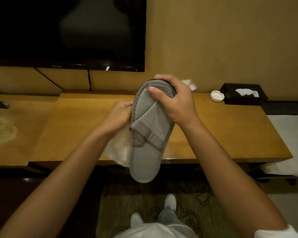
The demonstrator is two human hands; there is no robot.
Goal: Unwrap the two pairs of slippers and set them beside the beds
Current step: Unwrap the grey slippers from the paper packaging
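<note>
1. Wall [222,40]: plain, yellow-tan, dimly lit.
2. Television [67,31]: dark screen mounted on the wall, cables hanging below it.
3. Desk [230,131]: long glossy wooden top against the wall.
4. Carpet [193,200]: dark, with a swirl pattern.

We see a grey fabric slipper [149,133], open-toed with a waffle-textured crossover band, held upright above the front edge of the wooden desk [230,134], insole facing us, heel down. A dark sole edge of a second slipper shows behind its toe. Its clear plastic wrapper [117,152] hangs crumpled at its left, over the desk edge.
</note>
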